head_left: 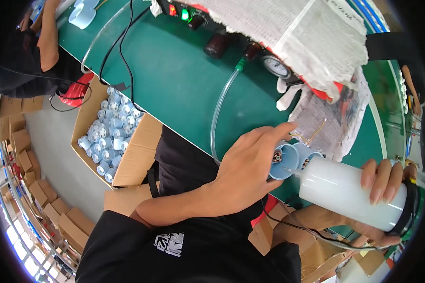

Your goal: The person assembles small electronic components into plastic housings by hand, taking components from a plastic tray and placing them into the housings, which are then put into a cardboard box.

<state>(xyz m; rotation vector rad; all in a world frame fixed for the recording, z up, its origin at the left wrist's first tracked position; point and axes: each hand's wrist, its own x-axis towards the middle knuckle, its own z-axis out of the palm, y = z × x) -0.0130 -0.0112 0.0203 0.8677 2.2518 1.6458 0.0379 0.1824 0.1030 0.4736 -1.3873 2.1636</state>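
- Left hand: fingers closed on a light-blue cup, its mouth turned toward the viewer.
- Right hand: fingers clamped around a white cylinder.
- The cylinder's long axis slants from lower right to upper left; its nozzle points left, at the cup's mouth.
- Beside that cup: a second cup, over the green table's near edge.

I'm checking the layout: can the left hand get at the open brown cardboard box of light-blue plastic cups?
Probably yes: nothing covers the box, though the left hand would likely first release the light-blue cup it holds.
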